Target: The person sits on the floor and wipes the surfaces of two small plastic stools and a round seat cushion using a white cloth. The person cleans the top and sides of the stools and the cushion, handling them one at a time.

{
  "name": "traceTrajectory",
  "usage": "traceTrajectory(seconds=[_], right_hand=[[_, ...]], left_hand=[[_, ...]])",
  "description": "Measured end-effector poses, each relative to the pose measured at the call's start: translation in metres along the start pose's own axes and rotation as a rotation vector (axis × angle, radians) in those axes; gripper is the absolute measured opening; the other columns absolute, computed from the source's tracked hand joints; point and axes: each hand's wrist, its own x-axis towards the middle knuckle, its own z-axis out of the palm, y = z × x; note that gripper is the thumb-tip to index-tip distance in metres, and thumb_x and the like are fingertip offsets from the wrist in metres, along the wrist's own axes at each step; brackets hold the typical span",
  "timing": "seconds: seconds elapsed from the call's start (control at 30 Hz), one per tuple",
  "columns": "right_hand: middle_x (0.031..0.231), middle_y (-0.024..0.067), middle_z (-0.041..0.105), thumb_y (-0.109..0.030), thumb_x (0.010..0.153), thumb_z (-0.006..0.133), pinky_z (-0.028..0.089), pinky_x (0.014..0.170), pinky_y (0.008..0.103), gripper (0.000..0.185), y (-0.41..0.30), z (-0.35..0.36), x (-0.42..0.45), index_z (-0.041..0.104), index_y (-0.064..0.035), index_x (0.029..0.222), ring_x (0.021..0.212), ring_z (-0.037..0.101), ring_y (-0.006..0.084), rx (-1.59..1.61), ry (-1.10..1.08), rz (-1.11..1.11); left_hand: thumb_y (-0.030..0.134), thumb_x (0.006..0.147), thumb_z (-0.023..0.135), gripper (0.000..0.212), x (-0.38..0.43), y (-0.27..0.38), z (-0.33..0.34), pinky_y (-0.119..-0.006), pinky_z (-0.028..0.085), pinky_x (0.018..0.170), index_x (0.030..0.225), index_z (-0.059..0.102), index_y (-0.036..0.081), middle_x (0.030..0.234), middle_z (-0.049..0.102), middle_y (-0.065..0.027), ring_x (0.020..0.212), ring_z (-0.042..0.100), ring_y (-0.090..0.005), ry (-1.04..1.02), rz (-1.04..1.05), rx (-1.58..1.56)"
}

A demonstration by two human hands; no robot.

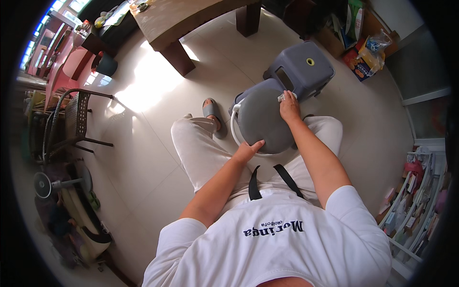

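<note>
A round grey padded seat (265, 120) with a white tubular frame (233, 123) is held between my knees. My left hand (248, 150) grips its near edge, the thumb lying on top of the pad. At the far right rim, my right hand (289, 107) holds a crumpled white tissue or cloth (282, 97) against the seat. Part of the cloth is hidden under my fingers. Just beyond the seat is a grey-purple plastic stool (294, 59) with a yellow-rimmed hole in its top. A lower grey-purple plastic part (263, 85) shows behind the seat, partly covered by it.
Ahead stands a wooden table (186, 21) with thick legs. A wicker chair (73, 122) and an electric fan (53, 184) are at the left. Boxes and bags (369, 53) lie at the far right, with a loaded white rack (412, 201) nearer. My slippered foot (215, 116) rests on the tiles.
</note>
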Motion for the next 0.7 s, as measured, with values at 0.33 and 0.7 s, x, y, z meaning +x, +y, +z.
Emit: traceTrajectory(seconds=[0.33,0.7], right_hand=[[0.127,0.0061,0.052,-0.012,0.085,0.052,0.029,0.107,0.0414,0.032,-0.115,-0.013,-0.090,0.056,-0.0091,0.116,0.124,0.044,0.0238,0.292,-0.224,-0.631],[0.122,0.0059,0.054,-0.025,0.089,0.050,0.032,0.102,0.0419,0.031,-0.062,0.010,0.028,0.056,-0.0139,0.117,0.120,0.046,0.0235,-0.003,-0.076,-0.246]], left_hand=[[0.031,0.081,0.065,0.040,0.012,-0.018,-0.004,-0.033,0.048,0.074,0.103,0.062,-0.003,0.090,0.065,-0.0084,0.084,0.060,-0.0202,0.026,0.257,0.171],[0.031,0.082,0.065,0.033,-0.003,0.005,0.007,-0.028,0.045,0.064,0.092,0.063,0.000,0.079,0.062,-0.0031,0.068,0.055,-0.0136,0.106,0.027,-0.022]])
